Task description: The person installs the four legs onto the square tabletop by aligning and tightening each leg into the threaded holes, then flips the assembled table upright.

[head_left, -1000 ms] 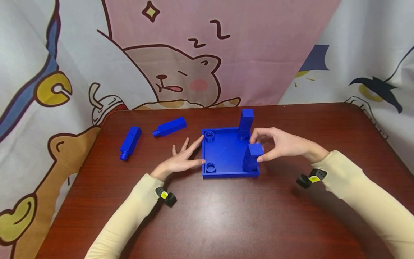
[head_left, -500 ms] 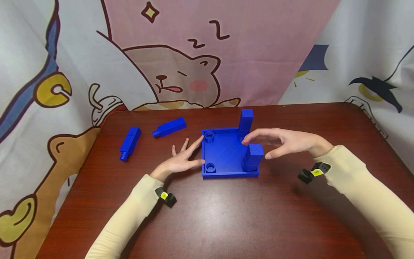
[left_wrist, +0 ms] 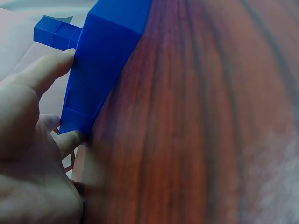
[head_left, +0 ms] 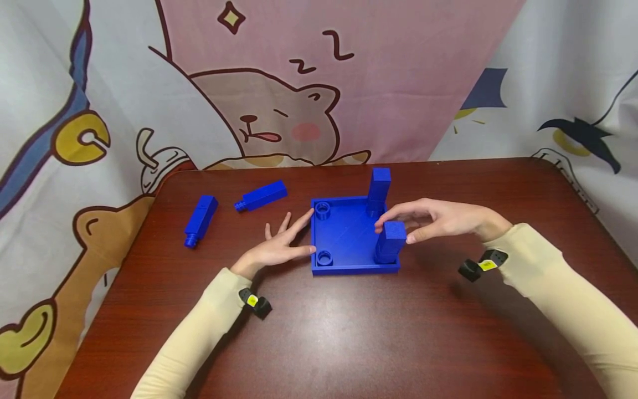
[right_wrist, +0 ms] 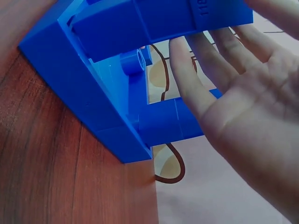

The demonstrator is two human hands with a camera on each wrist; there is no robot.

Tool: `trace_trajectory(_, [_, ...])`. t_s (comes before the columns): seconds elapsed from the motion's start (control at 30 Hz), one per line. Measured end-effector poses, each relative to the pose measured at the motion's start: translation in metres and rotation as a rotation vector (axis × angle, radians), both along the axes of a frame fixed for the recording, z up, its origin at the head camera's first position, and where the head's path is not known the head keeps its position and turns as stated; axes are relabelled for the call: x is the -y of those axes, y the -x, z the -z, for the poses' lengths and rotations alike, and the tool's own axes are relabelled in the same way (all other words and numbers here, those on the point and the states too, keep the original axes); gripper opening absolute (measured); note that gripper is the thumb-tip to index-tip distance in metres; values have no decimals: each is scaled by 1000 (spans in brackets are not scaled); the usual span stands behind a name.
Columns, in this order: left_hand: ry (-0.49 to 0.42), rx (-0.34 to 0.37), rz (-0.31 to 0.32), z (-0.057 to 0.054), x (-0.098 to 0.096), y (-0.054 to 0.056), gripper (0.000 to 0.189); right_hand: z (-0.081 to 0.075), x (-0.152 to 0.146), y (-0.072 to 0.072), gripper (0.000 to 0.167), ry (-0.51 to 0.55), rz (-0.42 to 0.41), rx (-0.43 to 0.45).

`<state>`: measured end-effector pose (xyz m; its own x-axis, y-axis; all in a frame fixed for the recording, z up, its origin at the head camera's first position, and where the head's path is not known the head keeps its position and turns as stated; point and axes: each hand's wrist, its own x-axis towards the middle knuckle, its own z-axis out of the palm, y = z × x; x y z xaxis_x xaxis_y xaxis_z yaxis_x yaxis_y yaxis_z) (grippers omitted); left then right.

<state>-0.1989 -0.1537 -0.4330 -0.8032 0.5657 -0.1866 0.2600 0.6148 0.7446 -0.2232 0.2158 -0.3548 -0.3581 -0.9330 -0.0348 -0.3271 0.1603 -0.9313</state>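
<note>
A square blue tray-like base lies on the table, with round threaded sockets at its two left corners. At its right corners stand a far blue square post and a near blue square post, both upright. My right hand is around the near post, fingers on its far left side and thumb at its right side; the right wrist view shows fingers bent behind this post, the thumb tip out of frame. Thumb and finger of my left hand, spread, touch the base's left edge; in the left wrist view they meet its side wall.
Two loose blue posts with threaded ends lie left of the base: one slanting post toward the back, another post farther left. A brown wooden table bears everything. A printed curtain hangs behind its back edge.
My right hand let go of the near post and drew slightly back to the right, its fingers spreading. Now fingers and thumb have closed in on that post again. The left hand stays put.
</note>
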Motion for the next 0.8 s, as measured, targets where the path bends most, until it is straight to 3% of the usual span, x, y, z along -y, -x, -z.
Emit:
trace_trajectory(0.4, [-16, 8, 14, -2, 1, 1, 83, 1, 1, -2, 41, -64, 86, -4])
trace_trajectory(0.8, [5, 7, -9, -4, -6, 2, 82, 5, -5, 0, 42, -31, 101, -14])
